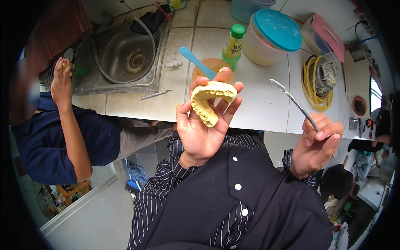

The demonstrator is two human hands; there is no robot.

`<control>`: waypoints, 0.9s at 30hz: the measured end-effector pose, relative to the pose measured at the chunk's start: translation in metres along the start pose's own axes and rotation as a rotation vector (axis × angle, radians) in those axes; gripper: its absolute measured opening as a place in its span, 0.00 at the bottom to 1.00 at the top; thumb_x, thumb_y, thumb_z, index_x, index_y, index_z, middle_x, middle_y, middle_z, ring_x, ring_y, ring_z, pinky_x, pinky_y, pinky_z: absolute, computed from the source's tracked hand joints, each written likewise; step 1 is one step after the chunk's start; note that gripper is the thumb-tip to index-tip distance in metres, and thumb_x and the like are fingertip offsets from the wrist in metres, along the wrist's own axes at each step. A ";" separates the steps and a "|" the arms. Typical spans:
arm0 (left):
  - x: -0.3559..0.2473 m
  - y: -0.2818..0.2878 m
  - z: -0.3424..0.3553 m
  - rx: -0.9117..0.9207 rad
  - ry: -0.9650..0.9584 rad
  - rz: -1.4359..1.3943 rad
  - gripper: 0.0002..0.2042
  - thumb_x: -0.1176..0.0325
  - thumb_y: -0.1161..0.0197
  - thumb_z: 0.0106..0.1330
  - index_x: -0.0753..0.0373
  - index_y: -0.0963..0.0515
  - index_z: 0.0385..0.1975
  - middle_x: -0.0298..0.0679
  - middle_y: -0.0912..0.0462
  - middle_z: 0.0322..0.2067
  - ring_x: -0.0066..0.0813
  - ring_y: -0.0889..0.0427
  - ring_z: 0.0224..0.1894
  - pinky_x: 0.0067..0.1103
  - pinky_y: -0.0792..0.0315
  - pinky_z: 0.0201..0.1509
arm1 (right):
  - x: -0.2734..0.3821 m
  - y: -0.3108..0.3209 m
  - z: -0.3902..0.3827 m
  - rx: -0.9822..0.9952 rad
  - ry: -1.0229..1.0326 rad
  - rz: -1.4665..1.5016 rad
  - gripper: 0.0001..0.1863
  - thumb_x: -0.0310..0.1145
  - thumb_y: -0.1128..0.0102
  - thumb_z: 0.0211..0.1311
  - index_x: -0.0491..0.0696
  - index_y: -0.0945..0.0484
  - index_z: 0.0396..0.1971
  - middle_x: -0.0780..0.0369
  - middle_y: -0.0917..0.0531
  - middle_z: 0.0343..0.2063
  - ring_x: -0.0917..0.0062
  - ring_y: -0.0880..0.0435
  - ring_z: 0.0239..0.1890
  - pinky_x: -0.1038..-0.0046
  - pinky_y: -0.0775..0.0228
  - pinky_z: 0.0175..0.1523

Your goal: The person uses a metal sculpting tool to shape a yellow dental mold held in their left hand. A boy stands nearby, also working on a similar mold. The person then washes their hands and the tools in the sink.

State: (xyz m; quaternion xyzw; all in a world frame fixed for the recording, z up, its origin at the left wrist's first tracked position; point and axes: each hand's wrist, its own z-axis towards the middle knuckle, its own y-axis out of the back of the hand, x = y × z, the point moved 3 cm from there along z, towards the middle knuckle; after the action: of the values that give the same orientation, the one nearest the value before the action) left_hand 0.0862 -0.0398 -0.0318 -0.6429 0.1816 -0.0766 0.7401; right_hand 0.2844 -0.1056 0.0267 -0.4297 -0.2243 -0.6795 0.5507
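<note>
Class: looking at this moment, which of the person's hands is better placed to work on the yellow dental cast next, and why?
The right hand, probably: it already grips the thin metal instrument, tip angled toward the yellow dental cast. The left hand is occupied cradling that cast.

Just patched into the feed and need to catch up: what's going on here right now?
The person holds a yellow dental cast up in the left hand, fingers curled around it, above the edge of a white tiled counter. The right hand grips a thin metal carving tool, its tip raised and clear of the cast. Behind the cast stands an orange mixing bowl with a blue spatula. To the left, another person in dark blue works at the steel sink.
</note>
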 end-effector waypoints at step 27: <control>0.008 -0.012 0.004 0.052 -0.546 0.016 0.14 0.54 0.59 0.68 0.57 0.34 0.39 0.58 0.30 0.54 0.57 0.29 0.56 0.41 0.27 0.56 | -0.021 -0.078 -0.012 0.424 -0.238 0.026 0.09 0.17 0.38 0.46 0.42 0.22 0.30 0.60 0.16 0.28 0.66 0.15 0.43 0.57 0.32 0.58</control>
State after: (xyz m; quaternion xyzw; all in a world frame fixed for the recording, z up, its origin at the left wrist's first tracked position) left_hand 0.0963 -0.0403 -0.0205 -0.6190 -0.0217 0.1006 0.7786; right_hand 0.2071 -0.0800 0.0160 -0.3844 -0.4196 -0.5547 0.6070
